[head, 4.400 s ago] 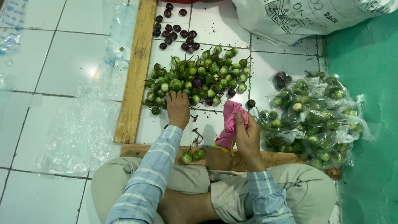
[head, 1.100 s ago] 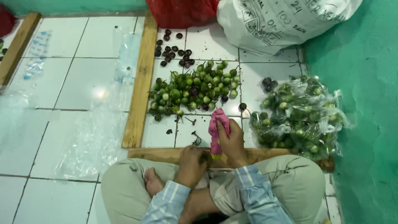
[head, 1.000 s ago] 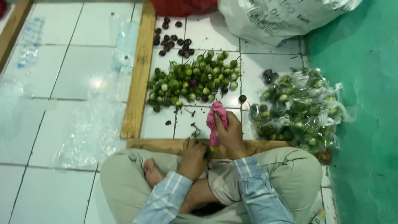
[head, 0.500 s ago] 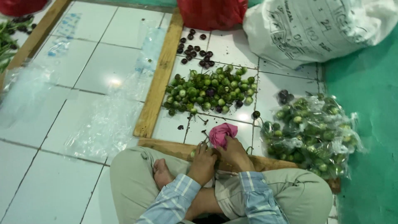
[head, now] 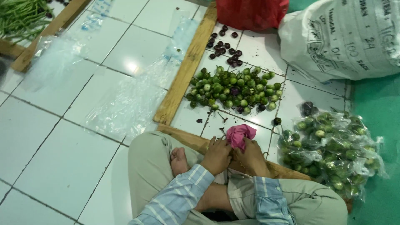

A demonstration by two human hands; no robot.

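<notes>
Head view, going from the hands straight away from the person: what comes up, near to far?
Hands on pink bag → green fruit pile → dark fruit cluster → red bag.

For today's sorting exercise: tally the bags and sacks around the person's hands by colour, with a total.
Pink bag, held by the left hand and right hand: 1
Red bag: 1
White sack: 1
Clear bags of green fruit: too bunched to count, taken as 1 heap
Total: 4
</notes>
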